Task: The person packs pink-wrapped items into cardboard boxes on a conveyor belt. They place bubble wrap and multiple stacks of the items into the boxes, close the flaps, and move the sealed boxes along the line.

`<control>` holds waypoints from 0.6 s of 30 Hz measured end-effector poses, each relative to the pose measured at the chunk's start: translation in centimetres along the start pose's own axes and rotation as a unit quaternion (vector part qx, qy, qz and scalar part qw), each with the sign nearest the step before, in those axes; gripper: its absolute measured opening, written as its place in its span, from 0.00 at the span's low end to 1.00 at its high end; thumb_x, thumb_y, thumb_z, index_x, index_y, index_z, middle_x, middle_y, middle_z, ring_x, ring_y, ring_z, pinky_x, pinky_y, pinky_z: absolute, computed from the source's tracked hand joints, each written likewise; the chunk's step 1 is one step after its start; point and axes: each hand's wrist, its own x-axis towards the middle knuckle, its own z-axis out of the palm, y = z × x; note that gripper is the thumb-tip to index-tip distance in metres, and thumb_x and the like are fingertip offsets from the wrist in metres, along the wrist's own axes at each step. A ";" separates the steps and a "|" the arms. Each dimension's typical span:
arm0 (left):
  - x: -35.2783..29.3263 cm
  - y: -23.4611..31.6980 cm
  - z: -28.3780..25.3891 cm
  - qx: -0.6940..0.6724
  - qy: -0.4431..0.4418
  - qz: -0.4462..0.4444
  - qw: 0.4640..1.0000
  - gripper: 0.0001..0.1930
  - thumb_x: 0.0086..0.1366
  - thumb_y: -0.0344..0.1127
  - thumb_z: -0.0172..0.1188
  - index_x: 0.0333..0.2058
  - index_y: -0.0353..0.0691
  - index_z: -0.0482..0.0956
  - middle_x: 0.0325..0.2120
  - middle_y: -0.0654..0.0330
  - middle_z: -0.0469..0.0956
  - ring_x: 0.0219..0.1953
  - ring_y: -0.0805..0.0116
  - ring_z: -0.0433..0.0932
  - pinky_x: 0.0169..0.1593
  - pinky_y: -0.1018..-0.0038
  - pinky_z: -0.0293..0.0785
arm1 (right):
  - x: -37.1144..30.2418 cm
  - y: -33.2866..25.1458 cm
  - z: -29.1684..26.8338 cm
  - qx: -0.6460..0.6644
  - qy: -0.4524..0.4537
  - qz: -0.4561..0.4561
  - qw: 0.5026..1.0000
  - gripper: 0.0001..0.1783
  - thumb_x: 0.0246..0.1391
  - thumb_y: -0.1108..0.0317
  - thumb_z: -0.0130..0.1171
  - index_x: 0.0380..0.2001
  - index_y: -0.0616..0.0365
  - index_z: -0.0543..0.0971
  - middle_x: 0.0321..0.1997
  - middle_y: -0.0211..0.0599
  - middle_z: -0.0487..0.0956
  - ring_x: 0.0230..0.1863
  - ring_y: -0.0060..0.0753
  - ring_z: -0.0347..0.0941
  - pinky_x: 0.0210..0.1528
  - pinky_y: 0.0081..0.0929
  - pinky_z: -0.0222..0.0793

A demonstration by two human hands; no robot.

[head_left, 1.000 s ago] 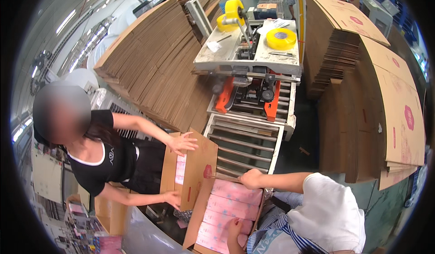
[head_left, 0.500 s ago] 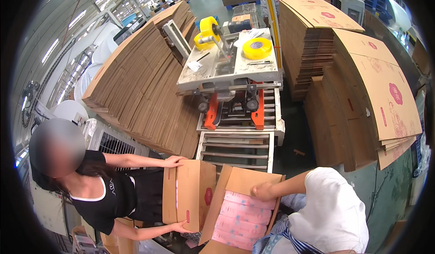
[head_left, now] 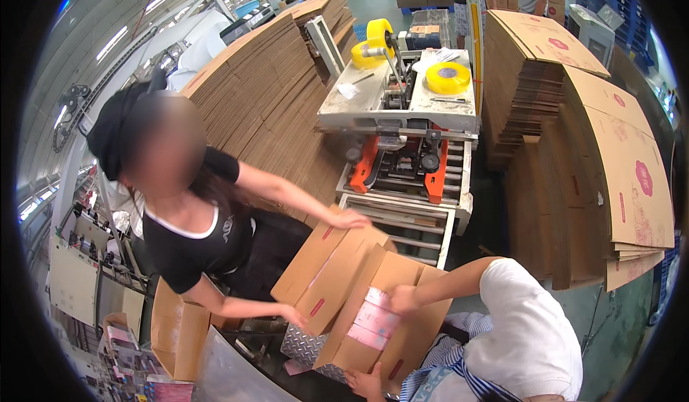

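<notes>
An open brown carton [head_left: 323,359] stands in front of me, with pink printed packs [head_left: 377,316] inside. Its flaps lean partly over the packs. My right hand [head_left: 405,299] has its fingers curled at the far flap [head_left: 408,269], just above the packs; the fingertips are partly hidden. At the carton's near end, my left hand [head_left: 364,383] rests with thumb and fingers spread. Beside it, a co-worker in black keeps both hands, one hand [head_left: 348,220] far and the other hand [head_left: 293,317] near, on a second carton [head_left: 326,269].
Ahead, a roller conveyor [head_left: 398,212] leads to a taping machine [head_left: 434,100] with yellow tape rolls [head_left: 448,78] on it. Stacks of flat cardboard [head_left: 258,108] rise on the left, and more flat cartons [head_left: 610,136] on the right. Another open carton [head_left: 176,330] sits lower left.
My left hand has come into view at the carton's near end. The near-side flap now covers part of the packs. The co-worker leans closer and the second carton is tilted. My view has shifted.
</notes>
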 end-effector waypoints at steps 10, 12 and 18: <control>-2.9 -1.3 6.2 -0.287 0.082 -0.077 0.951 0.39 0.57 0.37 0.67 0.57 0.19 0.56 0.51 0.33 0.68 0.49 0.42 0.73 0.53 0.60 0.71 | -1.9 -2.7 2.2 -0.010 0.450 0.102 0.887 0.22 0.51 0.53 0.58 0.45 0.53 0.72 0.44 0.35 0.72 0.51 0.39 0.68 0.61 0.41 0.57; -2.6 -1.6 6.5 -0.145 0.019 -0.152 0.978 0.32 0.60 0.45 0.61 0.54 0.26 0.63 0.47 0.37 0.71 0.46 0.44 0.74 0.50 0.59 0.72 | -4.3 -3.4 5.3 0.009 0.428 0.106 0.897 0.17 0.53 0.54 0.57 0.41 0.51 0.74 0.42 0.33 0.72 0.49 0.37 0.69 0.58 0.40 0.60; -1.7 -2.7 7.0 -0.354 0.053 -0.140 0.923 0.31 0.64 0.44 0.57 0.56 0.24 0.60 0.48 0.34 0.70 0.48 0.42 0.74 0.51 0.58 0.71 | -4.3 -0.4 7.8 0.077 0.223 0.345 0.908 0.17 0.53 0.51 0.55 0.37 0.53 0.75 0.41 0.38 0.74 0.47 0.38 0.70 0.51 0.41 0.64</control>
